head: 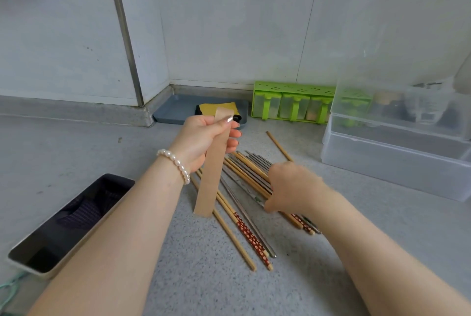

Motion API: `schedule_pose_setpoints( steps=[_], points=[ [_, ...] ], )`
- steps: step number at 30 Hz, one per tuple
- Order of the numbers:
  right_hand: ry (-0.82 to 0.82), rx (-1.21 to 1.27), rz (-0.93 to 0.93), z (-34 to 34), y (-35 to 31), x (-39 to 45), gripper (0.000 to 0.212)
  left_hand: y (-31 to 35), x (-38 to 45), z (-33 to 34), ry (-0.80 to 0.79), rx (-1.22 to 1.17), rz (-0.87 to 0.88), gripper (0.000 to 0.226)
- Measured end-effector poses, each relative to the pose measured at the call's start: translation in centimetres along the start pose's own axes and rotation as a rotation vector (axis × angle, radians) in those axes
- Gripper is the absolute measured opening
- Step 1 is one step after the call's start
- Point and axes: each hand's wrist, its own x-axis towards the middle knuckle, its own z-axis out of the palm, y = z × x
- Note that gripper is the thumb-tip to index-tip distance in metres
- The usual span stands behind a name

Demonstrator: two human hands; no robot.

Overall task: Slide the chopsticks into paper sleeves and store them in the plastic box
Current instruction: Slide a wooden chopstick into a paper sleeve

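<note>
One paper sleeve (212, 162), brown, hangs at frame centre, pinched near its top end in the grip of the left hand (207, 139), which wears one pearl bracelet (175, 162). One loose pile of chopsticks (244, 188), too overlapped to count, lies on the table (76, 152) below centre, with one single chopstick (279, 146) apart above it; the right hand (293, 185) rests on the pile, its grip turned away, so I cannot tell whether it is closed. Also listed: one clear plastic box (395, 162) at right, one green spice rack (293, 104) with three jars showing, one grey tray (178, 109), one phone (71, 224) lower left.
</note>
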Motion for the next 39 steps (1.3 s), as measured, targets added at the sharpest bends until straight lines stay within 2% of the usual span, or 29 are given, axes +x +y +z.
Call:
schedule_pose_setpoints(
  steps=[3, 5, 8, 10, 12, 14, 16, 18, 22, 23, 24, 25, 28, 30, 31, 34, 39],
  points=[
    [0.076, -0.211, -0.032, 0.4, -1.3, -0.2, 0.019, -0.2, 0.0, 0.1, 0.007, 0.018, -0.003, 0.017],
    [0.089, -0.246, -0.029, 0.6, -1.5, -0.2, 0.014, -0.2, 0.1, 0.1, 0.012, 0.021, -0.002, 0.017],
    [0.076, -0.098, 0.021, 0.0, -0.6, -0.3, 0.013, -0.2, 0.1, 0.2, 0.013, 0.023, 0.001, 0.017],
    [0.071, 0.043, 0.033, -0.7, 1.1, -0.3, 0.022, -0.1, 0.0, 0.2, 0.004, 0.025, 0.001, 0.018],
    [0.054, 0.277, 0.023, -1.6, 3.0, -0.5, 0.018, -0.2, -0.1, 0.2, -0.009, 0.028, -0.010, 0.018],
    [0.057, 0.647, -0.046, -2.6, 4.9, -1.0, 0.007, -0.2, -0.2, 0.2, -0.038, 0.019, -0.025, 0.018],
    [0.011, 1.043, -0.158, -3.3, 6.4, -1.4, 0.026, -0.1, -0.4, 0.4, -0.079, -0.003, -0.038, 0.017],
    [-0.021, 1.384, -0.267, -3.3, 7.1, -1.2, 0.027, 0.1, -0.5, 0.5, -0.110, -0.057, -0.046, 0.018],
    [-0.054, 1.751, -0.417, -3.2, 6.9, -1.2, 0.034, 0.2, -0.5, 0.6, -0.142, -0.157, -0.042, 0.022],
    [-0.002, 1.827, -0.482, -3.4, 7.0, -1.2, 0.029, 0.2, -0.5, 0.7, -0.155, -0.150, -0.037, 0.022],
    [0.120, 1.859, -0.530, -3.7, 7.0, -1.3, 0.024, 0.2, -0.6, 0.7, -0.167, -0.139, -0.033, 0.021],
    [0.307, 1.840, -0.522, -4.0, 7.1, -1.4, 0.025, 0.3, -0.7, 0.8, -0.178, -0.130, -0.034, 0.020],
    [0.951, 1.609, -0.313, -4.8, 7.2, -1.9, 0.021, 0.5, -1.1, 1.2, -0.222, -0.104, -0.073, 0.023],
    [1.193, 1.608, -0.295, -5.1, 7.3, -2.3, 0.030, 0.5, -1.3, 1.5, -0.262, -0.046, -0.104, 0.024],
    [1.247, 1.672, -0.308, -5.3, 7.3, -2.5, 0.036, 0.6, -1.5, 1.7, -0.282, -0.015, -0.119, 0.024],
    [1.254, 1.870, -0.331, -5.4, 7.3, -2.5, 0.039, 0.5, -1.7, 2.1, -0.323, 0.069, -0.166, 0.018],
    [1.275, 1.751, -0.321, -5.3, 7.6, -2.3, 0.039, 0.4, -2.1, 2.6, -0.390, 0.173, -0.184, 0.004]
  ],
)
